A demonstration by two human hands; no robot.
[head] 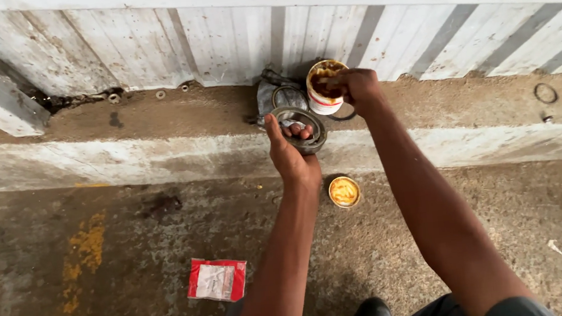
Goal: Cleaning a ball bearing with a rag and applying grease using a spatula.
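Observation:
My left hand [292, 151] grips a grey metal ring-shaped bearing [312, 140] and holds it up in front of the concrete ledge [156, 121]. My right hand [356, 87] reaches into a white tub of brown grease [322, 92] standing on the ledge, fingers inside its mouth. The tub's round lid [344, 191], smeared with yellow-brown grease, lies on the floor below, between my forearms.
A grey rag [272, 92] and a dark ring [344, 115] lie beside the tub. Another black ring [546, 93] sits far right on the ledge. Small washers [114, 97] rest at the white slatted wall. A red and white packet [217, 279] lies on the floor.

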